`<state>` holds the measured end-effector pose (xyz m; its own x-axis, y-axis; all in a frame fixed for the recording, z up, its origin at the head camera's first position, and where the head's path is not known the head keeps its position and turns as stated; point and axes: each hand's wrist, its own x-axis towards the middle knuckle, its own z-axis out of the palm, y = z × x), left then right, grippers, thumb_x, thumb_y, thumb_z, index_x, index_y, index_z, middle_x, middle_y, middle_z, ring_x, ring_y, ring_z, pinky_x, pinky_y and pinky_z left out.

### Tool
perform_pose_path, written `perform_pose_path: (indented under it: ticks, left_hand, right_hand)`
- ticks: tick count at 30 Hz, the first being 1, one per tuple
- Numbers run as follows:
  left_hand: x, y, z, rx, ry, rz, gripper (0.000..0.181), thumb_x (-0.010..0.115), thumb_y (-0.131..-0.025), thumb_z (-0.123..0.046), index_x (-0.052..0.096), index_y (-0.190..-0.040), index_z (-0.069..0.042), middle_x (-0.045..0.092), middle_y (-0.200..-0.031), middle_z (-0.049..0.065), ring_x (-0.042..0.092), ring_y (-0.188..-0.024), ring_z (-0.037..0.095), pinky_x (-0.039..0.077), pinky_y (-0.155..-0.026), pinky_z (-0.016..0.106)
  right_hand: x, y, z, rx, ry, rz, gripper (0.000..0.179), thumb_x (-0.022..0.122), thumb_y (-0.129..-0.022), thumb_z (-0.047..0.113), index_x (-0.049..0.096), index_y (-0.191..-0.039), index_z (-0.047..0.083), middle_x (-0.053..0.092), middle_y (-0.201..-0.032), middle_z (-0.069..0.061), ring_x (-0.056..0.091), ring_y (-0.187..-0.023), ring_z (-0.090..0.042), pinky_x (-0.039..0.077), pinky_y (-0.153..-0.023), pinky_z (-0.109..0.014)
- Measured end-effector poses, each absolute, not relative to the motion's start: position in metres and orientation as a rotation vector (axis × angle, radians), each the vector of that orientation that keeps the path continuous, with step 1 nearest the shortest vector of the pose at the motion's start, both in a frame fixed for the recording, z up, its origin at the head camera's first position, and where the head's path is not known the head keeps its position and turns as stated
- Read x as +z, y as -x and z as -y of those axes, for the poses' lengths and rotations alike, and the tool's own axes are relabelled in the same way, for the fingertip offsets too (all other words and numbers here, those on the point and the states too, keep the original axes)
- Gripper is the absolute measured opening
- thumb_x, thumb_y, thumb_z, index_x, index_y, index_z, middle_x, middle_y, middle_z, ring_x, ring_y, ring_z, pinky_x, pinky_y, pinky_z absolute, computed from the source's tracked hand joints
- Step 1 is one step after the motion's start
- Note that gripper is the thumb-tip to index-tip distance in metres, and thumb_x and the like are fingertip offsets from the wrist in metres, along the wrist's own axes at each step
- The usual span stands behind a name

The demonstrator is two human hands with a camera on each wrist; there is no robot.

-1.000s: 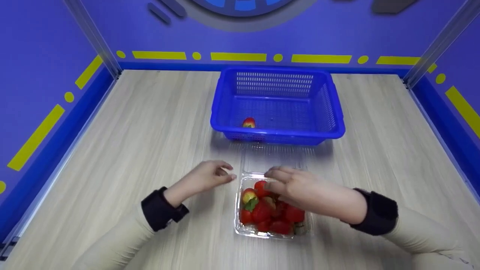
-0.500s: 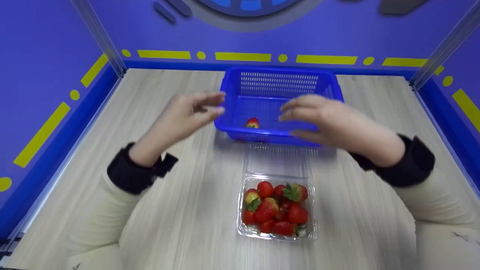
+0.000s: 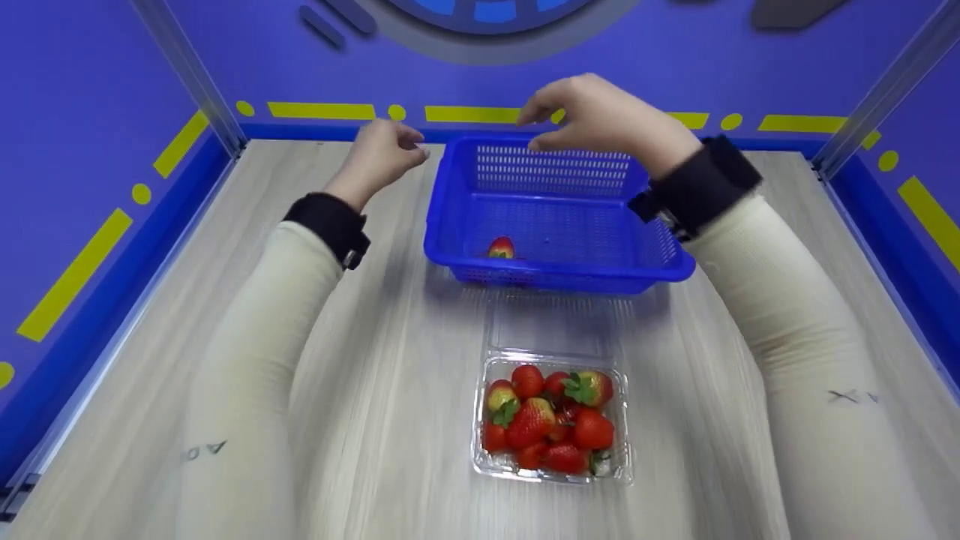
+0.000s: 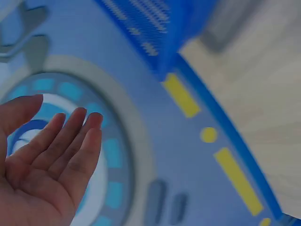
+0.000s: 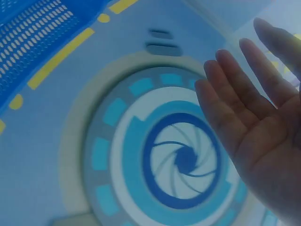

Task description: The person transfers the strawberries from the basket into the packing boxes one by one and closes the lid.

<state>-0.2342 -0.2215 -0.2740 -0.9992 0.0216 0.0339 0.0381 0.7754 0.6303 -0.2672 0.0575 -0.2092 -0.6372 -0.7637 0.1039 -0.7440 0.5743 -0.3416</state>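
Note:
My left hand [image 3: 381, 156] hovers just left of the blue basket [image 3: 559, 271], its fingers loosely bent around nothing, as the left wrist view also shows. Above the basket's far side, my right hand [image 3: 596, 116] is raised with relaxed fingers and an empty palm. Inside the basket one strawberry [image 3: 501, 247] lies near the front left. Closer to me stands a clear plastic clamshell box [image 3: 480, 457] with its lid [image 3: 551, 330] laid back toward the basket. Red strawberries [image 3: 531, 422] fill the box, some with green leaves.
A pale wood-grain table [image 3: 360, 390] carries everything. Blue panels with yellow stripes [image 3: 480, 114] enclose it at the back and both sides. The clamshell lid reaches the basket's front edge.
Both hands have left the clamshell box and moved away from me, up to the basket's far end. The box of strawberries, the basket and the strawberry in it have stayed in place.

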Motion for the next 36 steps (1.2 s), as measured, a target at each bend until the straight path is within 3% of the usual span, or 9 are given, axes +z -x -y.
perform_pose_path:
  ticks: [6, 9, 13, 15, 18, 24, 29, 32, 36]
  left_hand:
    - [-0.311, 0.253, 0.214, -1.032, -0.117, 3.133, 0.053, 0.063, -0.100, -0.020, 0.052, -0.142, 0.011, 0.061, -0.140, 0.028, 0.064, -0.127, 0.038, 0.053, -0.111, 0.043]
    - [-0.325, 0.253, 0.203, -0.998, -0.198, 3.165, 0.049, 0.066, -0.100, -0.022, 0.058, -0.135, 0.012, 0.070, -0.125, 0.027, 0.072, -0.098, 0.031, 0.060, -0.096, 0.037]
    - [-0.336, 0.255, 0.192, -0.947, -0.226, 3.096, 0.036, 0.071, -0.096, -0.020, 0.070, -0.114, 0.011, 0.069, -0.086, 0.014, 0.054, -0.063, 0.013, 0.052, -0.065, 0.026]
    - [-0.339, 0.258, 0.188, -0.975, -0.259, 3.070, 0.031, 0.073, -0.094, -0.017, 0.071, -0.109, 0.011, 0.066, -0.082, 0.011, 0.050, -0.057, 0.010, 0.050, -0.061, 0.023]
    - [-0.342, 0.264, 0.187, -1.070, -0.362, 3.059, 0.030, 0.075, -0.093, -0.011, 0.070, -0.112, 0.011, 0.073, -0.095, 0.016, 0.052, -0.055, 0.010, 0.061, -0.066, 0.026]
    - [-0.346, 0.272, 0.184, -1.211, -0.537, 3.096, 0.036, 0.071, -0.096, -0.013, 0.065, -0.123, 0.010, 0.073, -0.118, 0.021, 0.057, -0.057, 0.013, 0.065, -0.068, 0.027]
    - [-0.351, 0.288, 0.185, -0.937, -0.509, 3.219, 0.045, 0.072, -0.096, -0.023, 0.063, -0.129, 0.006, 0.070, -0.128, 0.017, 0.069, -0.101, 0.022, 0.060, -0.097, 0.030]
    - [-0.418, 0.365, 0.210, -0.788, -0.501, 3.282, 0.054, 0.079, -0.089, -0.037, 0.065, -0.128, -0.001, 0.070, -0.126, 0.012, 0.066, -0.116, 0.023, 0.055, -0.104, 0.031]
    - [-0.493, 0.443, 0.238, -0.729, -0.496, 3.272, 0.061, 0.085, -0.080, -0.047, 0.068, -0.122, -0.006, 0.072, -0.118, 0.008, 0.068, -0.108, 0.022, 0.058, -0.098, 0.033]
  right_hand:
    - [-0.247, 0.307, -0.036, -0.482, 1.125, -2.631, 0.043, 0.073, -0.093, 0.016, 0.065, -0.131, -0.001, 0.067, -0.135, -0.023, 0.061, -0.126, -0.037, 0.048, -0.115, -0.049]
    - [-0.269, 0.320, -0.029, -0.427, 1.105, -2.585, 0.045, 0.074, -0.092, 0.016, 0.064, -0.133, -0.001, 0.066, -0.135, -0.024, 0.060, -0.126, -0.038, 0.048, -0.113, -0.049]
    - [-0.291, 0.330, -0.024, -0.379, 1.083, -2.540, 0.043, 0.073, -0.092, 0.011, 0.065, -0.132, -0.001, 0.066, -0.133, -0.025, 0.060, -0.124, -0.038, 0.049, -0.111, -0.049]
    - [-0.300, 0.332, -0.021, -0.354, 1.061, -2.519, 0.044, 0.074, -0.091, 0.011, 0.065, -0.133, 0.000, 0.066, -0.133, -0.024, 0.060, -0.124, -0.037, 0.049, -0.112, -0.049]
    - [-0.314, 0.333, -0.018, -0.315, 1.029, -2.470, 0.045, 0.075, -0.091, 0.012, 0.064, -0.134, 0.001, 0.065, -0.136, -0.024, 0.059, -0.128, -0.037, 0.049, -0.114, -0.048]
    - [-0.339, 0.330, -0.012, -0.216, 0.951, -2.386, 0.044, 0.072, -0.093, 0.008, 0.065, -0.136, 0.004, 0.062, -0.143, -0.022, 0.058, -0.133, -0.037, 0.050, -0.114, -0.049]
    - [-0.352, 0.328, -0.006, -0.171, 0.939, -2.341, 0.044, 0.071, -0.091, 0.004, 0.067, -0.135, 0.005, 0.064, -0.142, -0.019, 0.059, -0.134, -0.036, 0.049, -0.115, -0.048]
    - [-0.359, 0.327, -0.003, -0.155, 0.934, -2.311, 0.045, 0.073, -0.090, 0.005, 0.067, -0.134, 0.007, 0.065, -0.141, -0.017, 0.059, -0.134, -0.034, 0.049, -0.116, -0.047]
    - [-0.367, 0.327, 0.000, -0.139, 0.950, -2.276, 0.045, 0.075, -0.088, 0.007, 0.069, -0.132, 0.009, 0.067, -0.138, -0.015, 0.061, -0.133, -0.031, 0.047, -0.117, -0.046]
